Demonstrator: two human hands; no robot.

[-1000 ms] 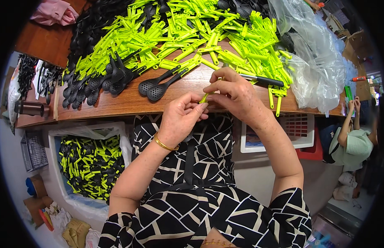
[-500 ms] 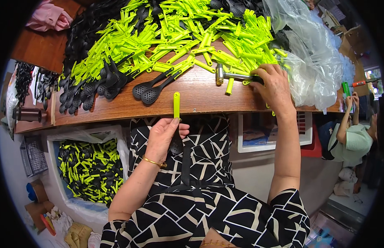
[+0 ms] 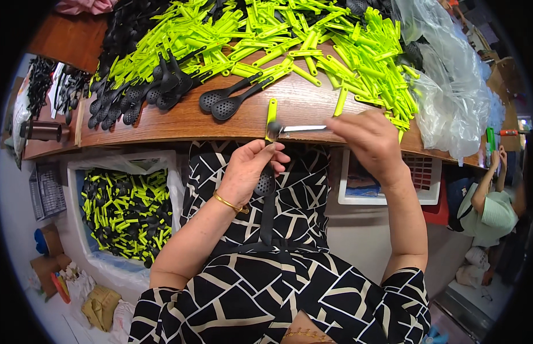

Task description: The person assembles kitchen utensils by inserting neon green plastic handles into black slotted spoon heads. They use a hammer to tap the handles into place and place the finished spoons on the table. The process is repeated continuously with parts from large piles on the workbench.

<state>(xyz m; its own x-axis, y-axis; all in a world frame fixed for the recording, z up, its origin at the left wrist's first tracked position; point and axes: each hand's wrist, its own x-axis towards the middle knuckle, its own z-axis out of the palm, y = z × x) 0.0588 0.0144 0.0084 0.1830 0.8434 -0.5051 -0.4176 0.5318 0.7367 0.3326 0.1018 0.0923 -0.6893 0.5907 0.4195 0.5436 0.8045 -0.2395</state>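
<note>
My left hand (image 3: 243,172) is closed on a black slotted spoon, its perforated head (image 3: 265,184) hanging below the fingers. The spoon's lime-green handle (image 3: 271,109) points up over the table's front edge. A hammer (image 3: 304,129) is gripped in my right hand (image 3: 369,140), which is smeared by motion. The metal hammer head is at the lower part of the green handle; whether they touch I cannot tell. Two more slotted spoons (image 3: 227,107) with green handles lie on the table beyond my left hand.
Loose green handles (image 3: 266,40) form a large heap on the wooden table (image 3: 180,123). Black spoons (image 3: 114,106) are piled at left, and clear plastic (image 3: 444,114) drapes the right side. A lined box (image 3: 176,192) holds black-and-green pieces. Another person (image 3: 490,200) is at far right.
My right hand has lifted the hammer off the table and brought it left to the green handle. My left hand has moved up to the table edge with the spoon.
</note>
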